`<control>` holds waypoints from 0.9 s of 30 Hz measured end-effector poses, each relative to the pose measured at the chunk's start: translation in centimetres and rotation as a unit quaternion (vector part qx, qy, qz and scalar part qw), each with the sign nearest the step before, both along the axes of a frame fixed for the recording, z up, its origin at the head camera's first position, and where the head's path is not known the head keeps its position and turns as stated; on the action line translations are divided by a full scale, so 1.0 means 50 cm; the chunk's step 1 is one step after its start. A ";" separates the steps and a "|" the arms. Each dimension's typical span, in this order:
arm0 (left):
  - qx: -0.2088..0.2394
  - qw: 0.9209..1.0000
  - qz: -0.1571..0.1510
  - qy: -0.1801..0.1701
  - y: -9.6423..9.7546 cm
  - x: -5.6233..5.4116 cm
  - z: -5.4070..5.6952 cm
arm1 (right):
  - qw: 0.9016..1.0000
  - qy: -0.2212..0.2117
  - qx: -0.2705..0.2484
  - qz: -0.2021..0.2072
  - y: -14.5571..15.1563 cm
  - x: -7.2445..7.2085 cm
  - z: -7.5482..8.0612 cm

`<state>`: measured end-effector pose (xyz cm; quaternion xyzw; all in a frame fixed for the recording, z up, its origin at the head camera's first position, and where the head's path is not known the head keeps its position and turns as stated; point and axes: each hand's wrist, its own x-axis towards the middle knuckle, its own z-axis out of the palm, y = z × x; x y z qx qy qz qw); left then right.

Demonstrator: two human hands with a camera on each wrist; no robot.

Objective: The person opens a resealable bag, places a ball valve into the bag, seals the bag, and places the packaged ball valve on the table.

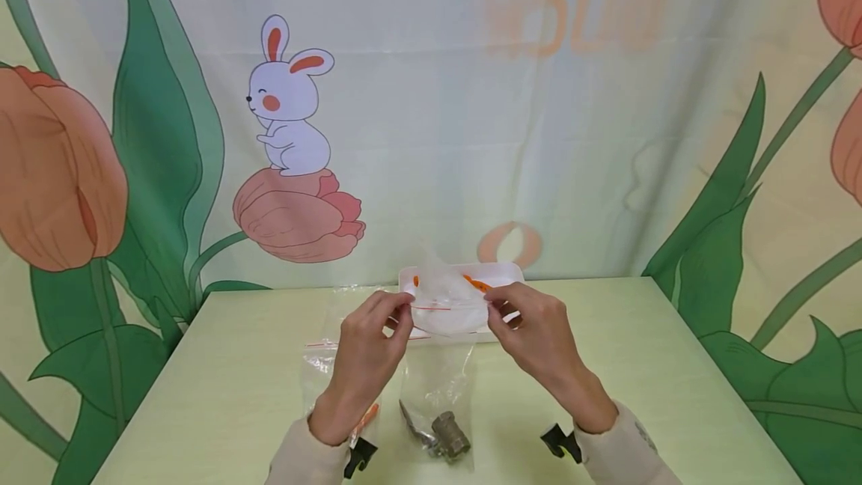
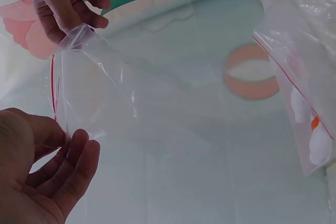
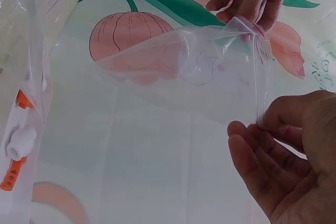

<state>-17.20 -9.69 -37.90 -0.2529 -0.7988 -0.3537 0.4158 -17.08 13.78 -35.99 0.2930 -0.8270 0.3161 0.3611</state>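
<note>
Between my two hands a clear zip bag (image 2: 100, 90) is stretched, a red line running along its mouth. My left hand (image 1: 370, 331) pinches one corner of that mouth between thumb and fingertips. At the opposite corner my right hand (image 1: 542, 328) pinches the edge the same way. The bag's body looks see-through with nothing visible inside, and in the head view it overlaps a white tray (image 1: 509, 272) behind it. White plastic fittings with orange handles show in the tray, one fitting (image 3: 22, 142) clearly in the right wrist view.
Below my hands lies another clear bag (image 1: 438, 373) holding a grey pipe fitting (image 1: 450, 434) and other metal parts. Left of it, partly behind my left arm, is a bag (image 1: 315, 380) with an orange piece (image 1: 367, 418). A printed curtain (image 1: 417, 133) hangs behind the table (image 1: 215, 365).
</note>
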 end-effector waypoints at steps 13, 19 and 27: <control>-0.023 0.999 0.005 0.032 -0.006 0.000 0.001 | 1.000 0.010 0.003 -0.002 0.006 -0.004 -0.001; 0.007 1.000 -0.014 0.026 -0.004 0.000 0.001 | 1.000 0.001 0.005 0.003 0.003 -0.002 -0.001; 0.033 0.999 -0.029 0.013 0.000 0.003 0.003 | 0.999 -0.026 0.007 0.022 -0.006 0.001 -0.006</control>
